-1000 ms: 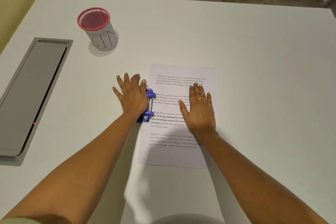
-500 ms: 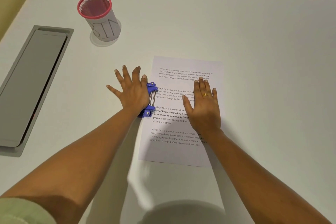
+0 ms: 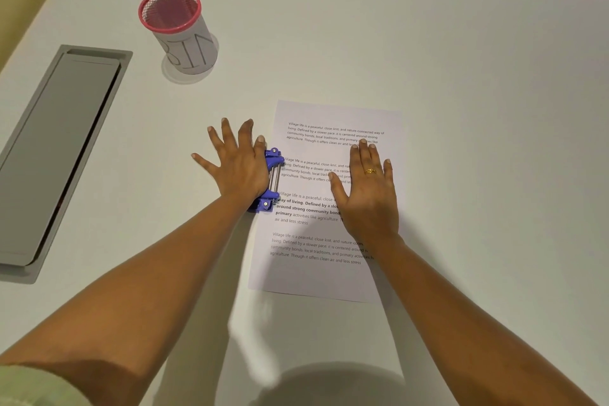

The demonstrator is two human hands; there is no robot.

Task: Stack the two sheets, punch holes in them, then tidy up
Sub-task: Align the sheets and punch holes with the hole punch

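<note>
The white table fills the view, with a long grey recessed panel on its left side and a red-rimmed mesh bin standing far left. Near the middle lies the printed paper, and it reads as one neat stack, so the stacking looks done, though the two sheets cannot be told apart from here. The right hand lies flat on the page, fingers straight and close together, pinning it down. The left hand presses palm-down on the blue hole punch, fingers splayed wide and gripping nothing. The punch bites the paper's left edge about midway along. Judged from this, the punching is in hand; whether the holes are through cannot be seen. The tidying up is left to do.
</note>
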